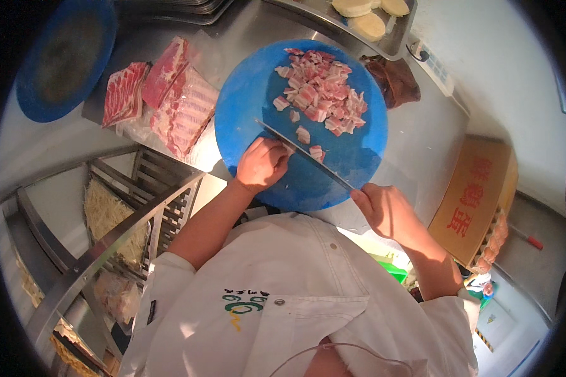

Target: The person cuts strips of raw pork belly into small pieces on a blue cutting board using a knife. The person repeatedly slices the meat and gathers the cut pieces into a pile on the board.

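My right hand (386, 209) grips the handle of a kitchen knife (306, 155), whose long blade lies slantwise over a round blue cutting board (245, 89). Close against the blade, my left hand (263, 162) has its fingers curled down on a piece of meat (288, 149). Most of that piece is hidden under the fingers. Beyond the blade, a heap of chopped pork belly (328, 89) covers the upper right of the board. A few loose chunks (303, 135) lie between the heap and the knife.
Left of the board are slabs of raw pork (184, 108) on plastic. Another blue board (56, 61) stands at far left above a metal rack (122, 226). A metal tray (396, 40) holds pale rounds. On the right are a power strip (434, 66), a cardboard box (474, 198) and eggs (490, 245).
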`<state>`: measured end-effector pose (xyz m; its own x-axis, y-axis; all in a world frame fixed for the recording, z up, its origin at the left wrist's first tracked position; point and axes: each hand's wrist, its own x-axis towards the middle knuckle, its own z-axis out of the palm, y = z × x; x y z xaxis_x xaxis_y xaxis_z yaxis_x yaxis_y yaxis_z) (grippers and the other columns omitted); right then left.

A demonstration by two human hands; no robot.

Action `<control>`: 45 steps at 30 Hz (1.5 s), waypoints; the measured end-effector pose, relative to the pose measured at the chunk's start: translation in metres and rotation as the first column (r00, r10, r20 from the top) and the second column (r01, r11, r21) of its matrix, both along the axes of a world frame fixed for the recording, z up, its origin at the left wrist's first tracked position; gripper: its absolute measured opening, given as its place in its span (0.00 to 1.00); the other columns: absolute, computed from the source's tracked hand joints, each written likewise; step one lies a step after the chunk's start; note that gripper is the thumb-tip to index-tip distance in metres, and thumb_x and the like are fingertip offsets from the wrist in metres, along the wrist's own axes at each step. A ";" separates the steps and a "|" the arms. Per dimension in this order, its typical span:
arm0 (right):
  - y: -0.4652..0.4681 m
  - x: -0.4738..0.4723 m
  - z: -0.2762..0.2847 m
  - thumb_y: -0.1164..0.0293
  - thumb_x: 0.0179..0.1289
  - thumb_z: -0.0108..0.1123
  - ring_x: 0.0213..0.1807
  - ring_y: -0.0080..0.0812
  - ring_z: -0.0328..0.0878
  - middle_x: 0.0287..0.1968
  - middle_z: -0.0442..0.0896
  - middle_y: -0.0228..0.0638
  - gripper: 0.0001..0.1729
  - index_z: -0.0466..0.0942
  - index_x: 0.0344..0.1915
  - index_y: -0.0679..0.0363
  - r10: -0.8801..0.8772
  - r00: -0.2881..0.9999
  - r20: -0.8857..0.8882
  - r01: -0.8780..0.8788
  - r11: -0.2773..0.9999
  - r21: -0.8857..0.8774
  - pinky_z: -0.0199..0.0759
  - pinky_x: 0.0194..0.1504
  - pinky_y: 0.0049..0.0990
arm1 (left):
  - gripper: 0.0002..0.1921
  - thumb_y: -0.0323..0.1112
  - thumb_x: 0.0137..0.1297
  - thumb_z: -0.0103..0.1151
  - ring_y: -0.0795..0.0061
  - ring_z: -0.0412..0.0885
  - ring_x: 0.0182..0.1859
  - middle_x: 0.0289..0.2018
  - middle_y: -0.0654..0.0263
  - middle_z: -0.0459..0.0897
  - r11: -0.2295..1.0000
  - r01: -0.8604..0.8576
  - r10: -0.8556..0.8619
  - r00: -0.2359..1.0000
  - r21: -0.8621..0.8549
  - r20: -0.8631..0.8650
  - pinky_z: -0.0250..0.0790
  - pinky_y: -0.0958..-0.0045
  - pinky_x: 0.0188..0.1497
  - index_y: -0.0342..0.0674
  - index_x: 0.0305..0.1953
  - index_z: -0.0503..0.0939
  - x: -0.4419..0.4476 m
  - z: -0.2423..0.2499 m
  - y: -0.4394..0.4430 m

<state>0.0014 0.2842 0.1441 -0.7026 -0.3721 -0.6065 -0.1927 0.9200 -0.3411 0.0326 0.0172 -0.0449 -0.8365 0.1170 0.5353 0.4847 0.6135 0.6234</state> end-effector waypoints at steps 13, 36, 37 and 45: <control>-0.045 -0.004 -0.075 0.50 0.78 0.50 0.35 0.61 0.84 0.31 0.85 0.56 0.28 0.82 0.34 0.65 -0.081 0.994 -0.070 0.067 0.980 -0.188 0.77 0.39 0.53 | 0.11 0.23 0.48 0.66 0.56 0.80 0.37 0.37 0.62 0.81 1.000 -0.013 0.012 0.998 0.018 0.060 0.76 0.64 0.41 0.42 0.35 0.82 0.003 0.000 -0.003; -0.043 0.002 -0.066 0.48 0.77 0.50 0.39 0.59 0.85 0.32 0.86 0.54 0.28 0.82 0.35 0.63 0.001 1.000 -0.022 -0.003 0.997 -0.082 0.78 0.40 0.51 | 0.11 0.23 0.48 0.66 0.57 0.81 0.39 0.38 0.62 0.81 0.996 -0.088 0.088 0.994 -0.005 0.059 0.76 0.64 0.42 0.41 0.35 0.81 0.017 0.002 0.000; -0.032 0.004 -0.058 0.50 0.76 0.52 0.37 0.59 0.84 0.32 0.85 0.55 0.27 0.82 0.34 0.63 -0.032 0.999 -0.005 0.032 0.999 -0.038 0.77 0.38 0.51 | 0.11 0.22 0.48 0.66 0.57 0.81 0.38 0.38 0.62 0.81 0.996 -0.092 0.092 0.995 0.002 0.044 0.76 0.64 0.42 0.41 0.35 0.81 0.017 0.001 0.001; 0.009 0.007 0.001 0.55 0.76 0.56 0.30 0.60 0.83 0.28 0.83 0.54 0.24 0.81 0.31 0.65 0.050 0.998 -0.048 -0.054 0.995 -0.083 0.75 0.33 0.48 | 0.12 0.22 0.48 0.66 0.57 0.80 0.38 0.37 0.62 0.81 0.996 -0.094 0.094 0.995 -0.003 0.023 0.75 0.63 0.42 0.41 0.36 0.81 0.015 0.001 0.002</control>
